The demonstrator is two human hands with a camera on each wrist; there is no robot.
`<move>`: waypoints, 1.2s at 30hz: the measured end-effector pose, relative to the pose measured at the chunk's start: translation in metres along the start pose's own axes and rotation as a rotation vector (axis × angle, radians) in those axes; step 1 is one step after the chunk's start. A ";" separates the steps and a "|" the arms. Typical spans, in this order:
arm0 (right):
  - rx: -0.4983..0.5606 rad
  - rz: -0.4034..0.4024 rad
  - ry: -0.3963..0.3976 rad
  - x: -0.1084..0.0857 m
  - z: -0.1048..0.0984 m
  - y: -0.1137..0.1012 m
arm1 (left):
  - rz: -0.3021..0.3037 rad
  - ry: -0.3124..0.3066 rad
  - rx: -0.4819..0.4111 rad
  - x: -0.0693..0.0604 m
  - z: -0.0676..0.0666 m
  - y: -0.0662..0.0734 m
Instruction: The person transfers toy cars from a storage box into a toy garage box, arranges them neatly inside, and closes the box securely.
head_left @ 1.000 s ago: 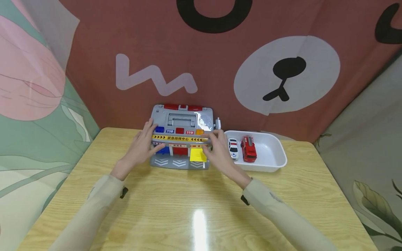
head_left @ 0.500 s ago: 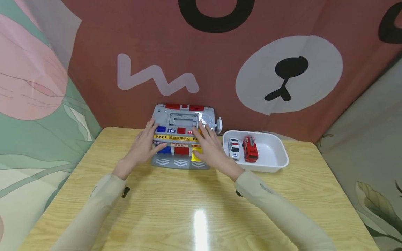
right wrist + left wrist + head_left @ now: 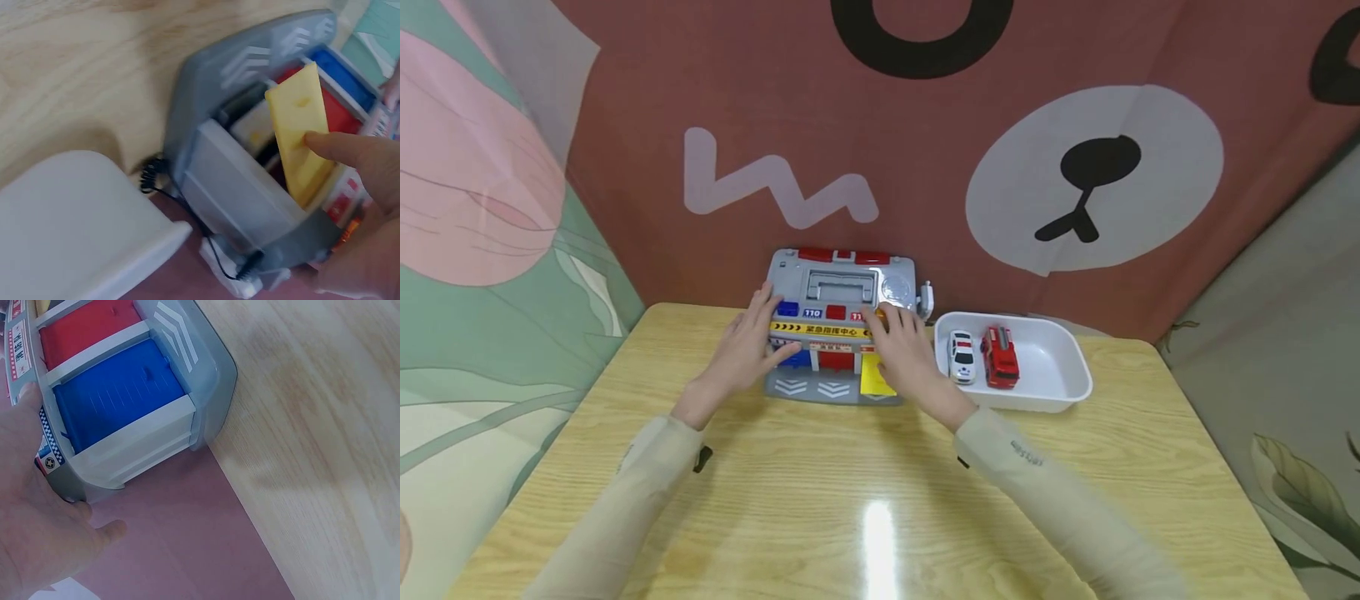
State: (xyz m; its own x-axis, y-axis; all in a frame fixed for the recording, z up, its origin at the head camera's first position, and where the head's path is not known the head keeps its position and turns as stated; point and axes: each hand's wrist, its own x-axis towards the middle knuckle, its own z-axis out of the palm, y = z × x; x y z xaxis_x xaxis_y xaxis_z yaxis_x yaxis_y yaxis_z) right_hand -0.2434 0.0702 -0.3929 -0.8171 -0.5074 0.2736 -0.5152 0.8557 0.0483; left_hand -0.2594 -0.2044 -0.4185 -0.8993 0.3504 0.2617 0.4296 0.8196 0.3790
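A grey toy station (image 3: 786, 275) with red, blue and yellow doors stands against the backdrop. My left hand (image 3: 737, 350) rests on its left end, fingers on the top and thumb at the front; in the left wrist view the blue door (image 3: 119, 390) is down beside that hand (image 3: 37, 531). My right hand (image 3: 913, 354) lies over the right front edge, fingers near the orange button. The thumb of this hand (image 3: 369, 187) touches the yellow door (image 3: 297, 119), which is swung outward; a partly hidden white object (image 3: 255, 128) shows in the bay behind it.
Right of the station, a white tray (image 3: 1048, 404) holds a white toy car (image 3: 962, 358) and a red fire truck (image 3: 1001, 358). A small white piece (image 3: 228, 269) with a coiled black cord (image 3: 152, 175) hangs at the station's right side.
My right hand moved left from the station's right corner onto its top front, then shifted slightly back right. More of the yellow door shows than half a second ago. My left hand stayed put.
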 end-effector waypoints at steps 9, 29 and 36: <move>-0.146 -0.023 0.167 0.003 0.022 0.006 | -0.004 0.013 -0.001 0.001 0.001 0.001; -0.222 0.018 0.241 0.011 0.036 0.004 | -0.004 0.022 -0.010 0.000 -0.002 0.000; -0.240 0.026 0.207 0.008 0.035 0.006 | -0.003 0.017 -0.004 0.001 0.001 0.002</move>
State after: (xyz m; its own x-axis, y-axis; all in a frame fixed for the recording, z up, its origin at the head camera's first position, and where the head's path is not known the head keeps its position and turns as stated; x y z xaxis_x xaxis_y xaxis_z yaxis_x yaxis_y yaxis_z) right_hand -0.2622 0.0683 -0.4245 -0.7465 -0.4743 0.4666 -0.3987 0.8803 0.2570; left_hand -0.2595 -0.2022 -0.4183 -0.8989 0.3403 0.2761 0.4277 0.8186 0.3835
